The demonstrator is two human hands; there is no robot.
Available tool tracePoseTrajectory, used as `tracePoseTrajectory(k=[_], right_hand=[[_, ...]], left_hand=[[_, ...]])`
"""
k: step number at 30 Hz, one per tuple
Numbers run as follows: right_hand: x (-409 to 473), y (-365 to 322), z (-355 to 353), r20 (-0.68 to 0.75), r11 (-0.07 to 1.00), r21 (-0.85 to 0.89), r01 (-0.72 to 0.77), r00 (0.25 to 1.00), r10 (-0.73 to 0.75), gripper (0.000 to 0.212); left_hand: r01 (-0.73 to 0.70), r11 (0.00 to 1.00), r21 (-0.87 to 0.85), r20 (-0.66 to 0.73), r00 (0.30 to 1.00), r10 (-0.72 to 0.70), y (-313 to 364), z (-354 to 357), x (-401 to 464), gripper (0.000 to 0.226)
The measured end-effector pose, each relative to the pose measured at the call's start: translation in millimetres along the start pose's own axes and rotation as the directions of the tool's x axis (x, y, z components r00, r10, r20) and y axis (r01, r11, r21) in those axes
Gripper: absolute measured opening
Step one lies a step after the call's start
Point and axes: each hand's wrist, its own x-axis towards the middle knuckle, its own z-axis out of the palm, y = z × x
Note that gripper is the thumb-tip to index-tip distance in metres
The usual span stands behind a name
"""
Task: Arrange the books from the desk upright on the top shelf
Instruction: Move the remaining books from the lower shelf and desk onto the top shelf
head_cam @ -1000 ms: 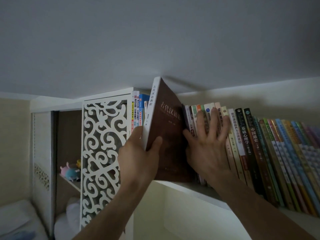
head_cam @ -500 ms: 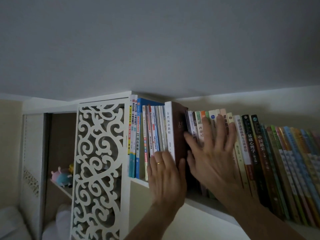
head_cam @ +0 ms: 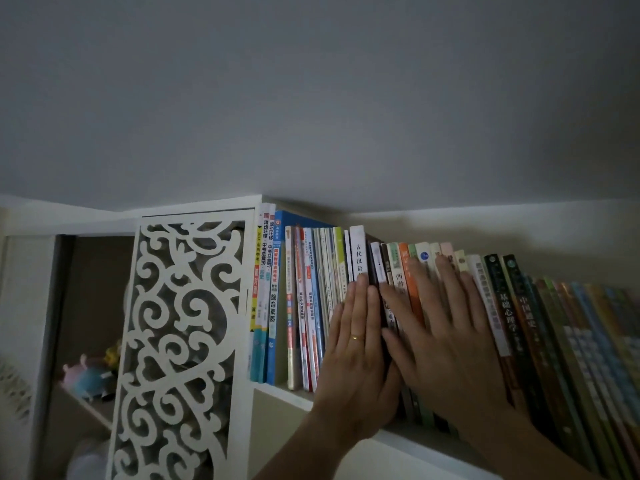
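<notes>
Two hands are seen, the left hand (head_cam: 356,344) and the right hand (head_cam: 446,334), both laid flat on the book spines. One ring (head_cam: 355,338) is worn on the left hand. One row of books (head_cam: 304,306) is held on one top shelf (head_cam: 277,389); roughly forty spines can be made out, but the far right ones are too blurred for an exact count. One carved white panel (head_cam: 180,341) is counted. About two plush toys (head_cam: 86,379) are seen on one lower shelf.
</notes>
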Motion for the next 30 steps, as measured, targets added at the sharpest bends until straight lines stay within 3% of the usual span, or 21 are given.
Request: tracePoseTrajectory(k=[4, 6, 8, 9, 12, 18, 23, 27, 30], right_hand=[[1, -3, 0, 0.026, 1.0, -0.008, 0.016, 1.0, -0.016, 0.069], [1, -4, -2, 0.045, 1.0, 0.009, 0.012, 0.999, -0.012, 0.078], [0, -6, -5, 0.057, 0.999, 0.033, -0.009, 0.998, 0.007, 0.089], [1, -8, -6, 0.059, 0.999, 0.045, -0.024, 0.998, 0.021, 0.093], [2, -12, -8, 0.071, 0.997, 0.065, -0.045, 0.997, 0.04, 0.095], [-3, -8, -6, 0.066, 0.998, 0.066, -0.022, 0.998, 0.018, 0.087], [-5, -2, -7, 0.061, 0.999, 0.041, 0.017, 0.998, -0.019, 0.078], [-5, -2, -7, 0.058, 0.998, 0.063, 0.003, 0.998, -0.007, 0.077], [-5, -3, -9, 0.058, 0.997, 0.075, 0.0, 0.998, -0.005, 0.078]], left_hand=[[-0.07, 0.997, -0.031, 0.057, 0.996, 0.071, -11, -7, 2, 0.077], [-0.09, 0.967, -0.24, 0.08, 0.99, 0.112, -16, -19, 3, 0.083], [-0.092, 0.871, -0.483, -0.04, 0.996, 0.083, -25, -32, 4, 0.071], [-0.094, 0.856, -0.509, -0.134, 0.991, 0.029, -31, -35, 4, 0.062], [0.051, 0.926, -0.375, -0.264, 0.951, -0.159, -41, -34, 10, 0.053], [0.123, 0.964, -0.238, -0.262, 0.947, -0.186, -40, -19, 15, 0.047], [0.083, 0.996, -0.025, -0.219, 0.972, -0.086, -26, -19, 9, 0.038], [0.292, 0.955, 0.046, -0.167, 0.945, -0.281, -27, -22, 13, 0.054], [0.316, 0.948, 0.034, -0.166, 0.937, -0.306, -20, -22, 12, 0.053]])
